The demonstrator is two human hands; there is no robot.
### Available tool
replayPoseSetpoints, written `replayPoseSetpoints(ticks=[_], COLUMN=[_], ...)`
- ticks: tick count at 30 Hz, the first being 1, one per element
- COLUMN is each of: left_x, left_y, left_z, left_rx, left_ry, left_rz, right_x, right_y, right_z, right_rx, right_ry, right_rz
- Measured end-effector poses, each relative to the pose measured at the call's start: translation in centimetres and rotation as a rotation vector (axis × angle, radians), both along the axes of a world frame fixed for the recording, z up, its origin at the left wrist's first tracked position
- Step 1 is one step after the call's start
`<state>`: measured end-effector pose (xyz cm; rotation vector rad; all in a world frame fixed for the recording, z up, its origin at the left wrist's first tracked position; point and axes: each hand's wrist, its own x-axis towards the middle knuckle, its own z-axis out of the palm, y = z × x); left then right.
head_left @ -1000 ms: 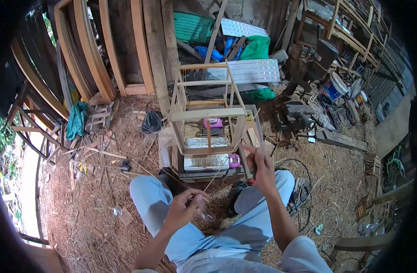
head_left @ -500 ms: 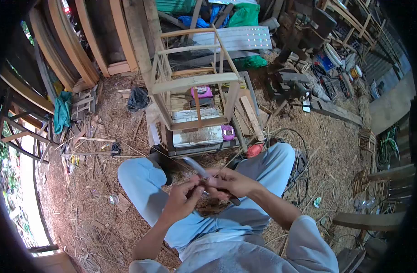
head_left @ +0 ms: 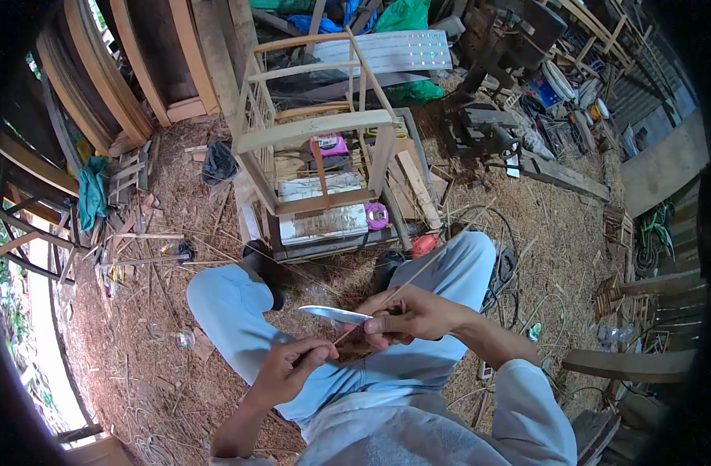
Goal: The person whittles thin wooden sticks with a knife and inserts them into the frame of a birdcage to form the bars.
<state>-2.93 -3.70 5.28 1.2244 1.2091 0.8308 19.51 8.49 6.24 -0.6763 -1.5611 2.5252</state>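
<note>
A thin wooden strip (head_left: 419, 272) runs diagonally between my hands above my lap. Its lower end is pinched in the fingers of my left hand (head_left: 295, 365). My right hand (head_left: 406, 317) is closed round a knife, whose pale blade (head_left: 332, 313) points left, over the strip. The strip passes by my right fingers and sticks out beyond them, up and to the right. The knife's handle is mostly hidden in my right hand.
A wooden chair frame (head_left: 317, 133) stands in front of me on a low platform (head_left: 332, 250). A red object (head_left: 425, 245) lies by my right knee. Curved wooden pieces (head_left: 99, 78) lean at the upper left. Wood shavings cover the floor (head_left: 542, 256).
My hands have moved slightly apart, and my left hand is lower and further left. The blade has turned flatter, and the strip now shows clearly. The whole view has shifted a little.
</note>
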Motion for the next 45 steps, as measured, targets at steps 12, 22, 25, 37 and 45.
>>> replayPoseSetpoints(ticks=[12, 22, 25, 37, 45], left_x=[-2.4, -4.9, -0.6, -1.5, -3.7], left_y=[-1.1, -1.9, 1.3, 0.4, -1.5], left_z=[-0.5, -1.5, -0.7, -0.1, -0.7], left_rx=[-0.052, 0.020, 0.273, 0.471, 0.364], left_ry=[0.081, 0.369, 0.443, 0.518, 0.505], left_rz=[0.000, 0.123, 0.115, 0.091, 0.027], right_x=[6.9, 15.9, 9.0, 3.4, 7.1], right_y=[3.3, 6.7, 3.5, 2.5, 3.4], right_z=[0.4, 0.8, -0.1, -0.1, 0.5], right_rx=[-0.003, 0.200, 0.198, 0.069, 0.047], right_ry=[-0.133, -0.198, -0.483, -0.075, -0.216], right_rz=[-0.430, -0.948, -0.507, -0.356, -0.443])
